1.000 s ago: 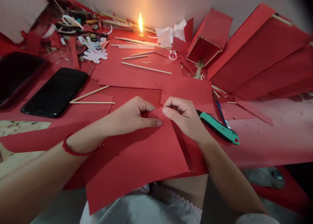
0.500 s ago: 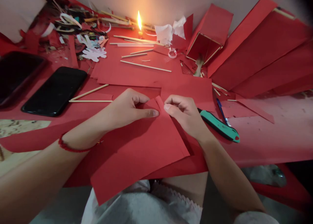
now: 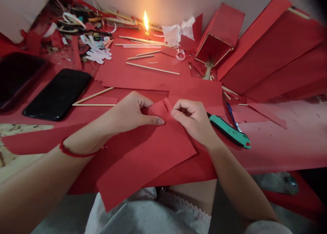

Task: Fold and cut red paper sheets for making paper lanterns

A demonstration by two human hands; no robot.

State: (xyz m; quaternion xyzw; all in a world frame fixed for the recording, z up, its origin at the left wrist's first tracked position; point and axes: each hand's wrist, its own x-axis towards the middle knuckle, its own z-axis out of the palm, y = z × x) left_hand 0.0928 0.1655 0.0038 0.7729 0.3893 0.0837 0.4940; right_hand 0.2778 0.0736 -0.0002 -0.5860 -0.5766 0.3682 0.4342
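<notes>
A red paper sheet (image 3: 153, 152) lies slanted at the front edge of the red-covered table, its lower corner hanging over my lap. My left hand (image 3: 134, 114) grips its upper left edge, thumb on top and fingers behind. At the same upper end, my right hand (image 3: 190, 119) pinches the edge beside a narrow folded strip (image 3: 168, 105). Right of that hand lies a green and black cutter (image 3: 230, 131), with a blue pen (image 3: 233, 116) beside it.
A lit candle (image 3: 146, 32) burns at the back, near thin sticks (image 3: 152, 68) and white scraps. Two black phones (image 3: 57, 94) lie at left below a pile of cuttings. A red box (image 3: 222, 26) and large red panels (image 3: 276, 49) stand at the back right.
The sheet's lower end has risen slightly and its right corner has shifted a little up and left. My left hand has moved slightly left; both hands keep their hold.
</notes>
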